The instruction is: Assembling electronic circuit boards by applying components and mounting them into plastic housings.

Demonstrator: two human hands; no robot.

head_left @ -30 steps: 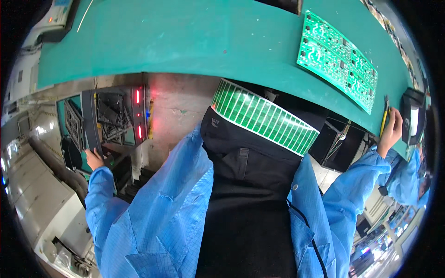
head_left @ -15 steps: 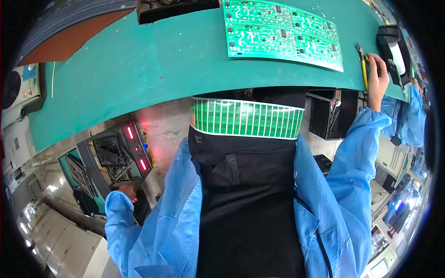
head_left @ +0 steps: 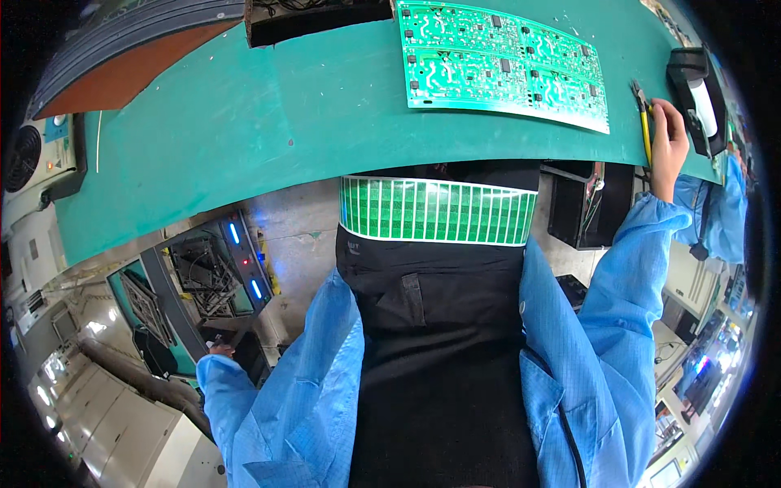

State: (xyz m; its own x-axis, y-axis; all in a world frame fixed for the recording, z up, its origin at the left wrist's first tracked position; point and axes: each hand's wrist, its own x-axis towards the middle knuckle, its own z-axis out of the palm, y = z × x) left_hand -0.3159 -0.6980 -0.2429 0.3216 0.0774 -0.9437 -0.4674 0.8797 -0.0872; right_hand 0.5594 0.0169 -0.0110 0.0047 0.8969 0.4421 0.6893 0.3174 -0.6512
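My right hand is at the right end of the green bench mat, fingers bent and closed round one yellow handle of a pair of side cutters. The cutters lie on the mat, dark jaws pointing away from me; the second handle runs free beside my fingers. My left hand hangs low at my left side, mostly covered by the blue sleeve, so its fingers barely show. A panel of green circuit boards with black components lies left of the cutters. Across my lap is a sheet of green labels with white gaps.
A black holder with a white roll stands right of my right hand. The green mat spreads leftward to a box-like device with a fan. Below the bench are a lit dark frame and an open black box.
The view has shifted slightly. Lights on the frame under the bench turned from red to blue. My right hand stays at the cutters; less of my left hand shows.
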